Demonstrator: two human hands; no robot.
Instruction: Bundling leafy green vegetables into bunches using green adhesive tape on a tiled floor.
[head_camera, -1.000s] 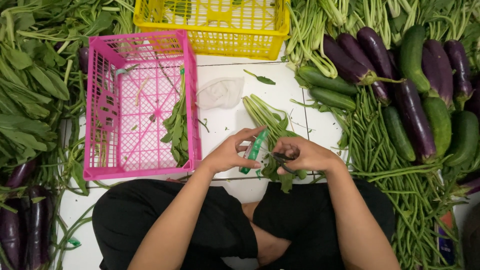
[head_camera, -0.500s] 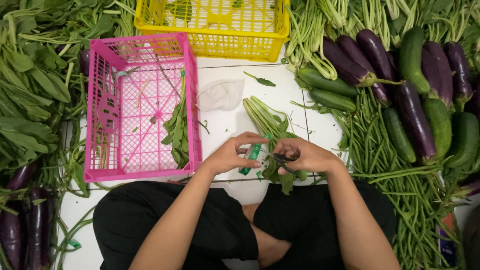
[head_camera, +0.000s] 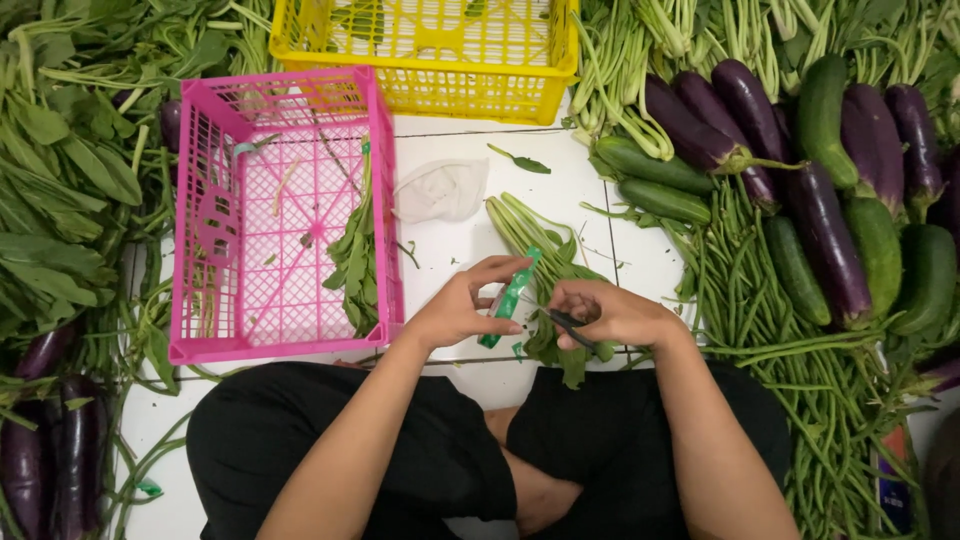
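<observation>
Hands meet over a small bundle of green leafy stalks (head_camera: 545, 270) lying on the white tiled floor (head_camera: 460, 235), just ahead of the crossed legs of a seated person in black; the left hand (head_camera: 462, 305) pinches a strip of green tape (head_camera: 510, 297) between thumb and curled fingers, while the right hand (head_camera: 610, 312) closes loosely round the bundle's leafy end with a thin dark tool (head_camera: 568, 320) under its fingers, its kind too small to tell. Binding of the bunch appears to be the step in hand, and the next move would seem to call for the strip to be drawn snug around the stalks without bruising them. A pink plastic lattice crate (head_camera: 200, 230) beside the left arm holds one loose sprig of greens (head_camera: 355, 255); a yellow plastic crate (head_camera: 430, 45) stands beyond it, a crumpled clear bag (head_camera: 440, 190) between. Purple aubergines (head_camera: 720, 115), dark cucumbers (head_camera: 660, 185), long green beans (head_camera: 770, 340) and heaps of leaf greens (head_camera: 60, 180) ring the floor space on both sides
</observation>
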